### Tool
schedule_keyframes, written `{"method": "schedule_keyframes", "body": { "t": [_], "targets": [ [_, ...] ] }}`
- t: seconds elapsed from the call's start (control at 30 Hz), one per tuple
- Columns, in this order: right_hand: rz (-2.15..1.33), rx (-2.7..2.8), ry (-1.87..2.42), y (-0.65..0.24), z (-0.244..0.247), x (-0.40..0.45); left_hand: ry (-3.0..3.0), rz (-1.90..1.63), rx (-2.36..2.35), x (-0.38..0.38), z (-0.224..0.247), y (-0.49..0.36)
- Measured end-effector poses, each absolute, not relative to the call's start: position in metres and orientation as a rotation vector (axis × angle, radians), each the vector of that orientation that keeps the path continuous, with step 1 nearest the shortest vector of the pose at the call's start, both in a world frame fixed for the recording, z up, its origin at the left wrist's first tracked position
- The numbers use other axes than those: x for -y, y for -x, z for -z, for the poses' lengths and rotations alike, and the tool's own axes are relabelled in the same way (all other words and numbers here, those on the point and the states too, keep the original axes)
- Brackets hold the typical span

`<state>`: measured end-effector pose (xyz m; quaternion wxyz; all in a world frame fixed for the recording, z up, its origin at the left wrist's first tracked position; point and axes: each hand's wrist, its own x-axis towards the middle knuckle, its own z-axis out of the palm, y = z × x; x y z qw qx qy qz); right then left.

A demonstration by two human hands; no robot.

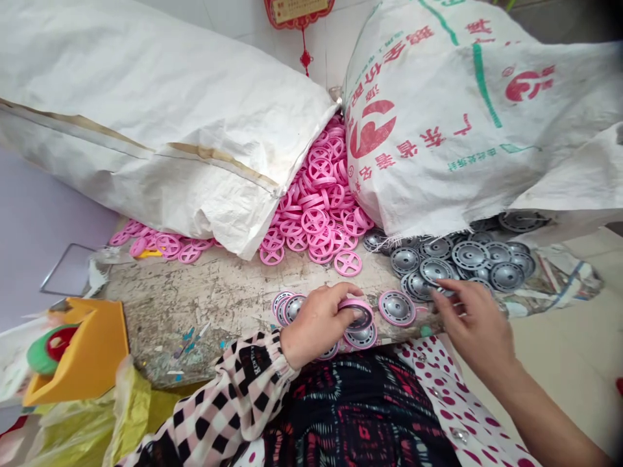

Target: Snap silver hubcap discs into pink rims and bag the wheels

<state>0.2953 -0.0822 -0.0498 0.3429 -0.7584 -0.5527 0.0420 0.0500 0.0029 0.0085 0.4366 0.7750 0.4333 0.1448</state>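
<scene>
My left hand [316, 322] holds a grey disc with a pink rim [359, 314] between thumb and fingers, above another such disc [363, 336] near the table's front edge. To its right, a pink-rimmed grey disc [397, 307] lies flat between my hands. My right hand [474, 324] is at the left-front side of a pile of grey discs [470, 255], thumb and index finger close together; whether a disc is between them is hard to make out. More pink-rimmed discs [293, 307] lie left of and partly behind my left hand. Pink spoked rings [315, 220] are heaped at the back centre.
A large white sack [160, 117] leans at the back left, and a printed white sack [428, 130] stands at the back right. At the left are a yellow container [100, 350] and a yellow plastic bag [121, 415]. The worn table [170, 311] has paint flecks.
</scene>
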Motion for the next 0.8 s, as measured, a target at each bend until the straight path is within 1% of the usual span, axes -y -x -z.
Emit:
{"method": "schedule_keyframes", "body": {
  "t": [0.1,0.2,0.33,0.5,0.63,0.8],
  "targets": [
    [0.141,1.351,2.143,-0.326,0.066,0.097,-2.22,-0.229,-1.086,-0.004,-0.006,-0.053],
    [0.238,1.353,2.25,-0.341,0.077,0.106,-2.432,-0.109,-1.05,-0.006,-0.004,-0.056],
    [0.165,1.352,2.308,-0.348,0.086,0.108,-2.616,-0.021,-1.083,-0.009,-0.004,-0.056],
    [0.168,1.233,2.323,-0.352,0.09,0.103,-2.656,0.085,-1.08,-0.018,-0.003,-0.053],
    [0.155,1.202,2.34,-0.352,0.089,0.098,-2.62,0.048,-1.118,-0.034,0.0,-0.055],
    [0.15,1.116,2.349,-0.345,0.084,0.097,-2.813,0.014,-1.124,-0.055,0.005,-0.069]
  ]
}}
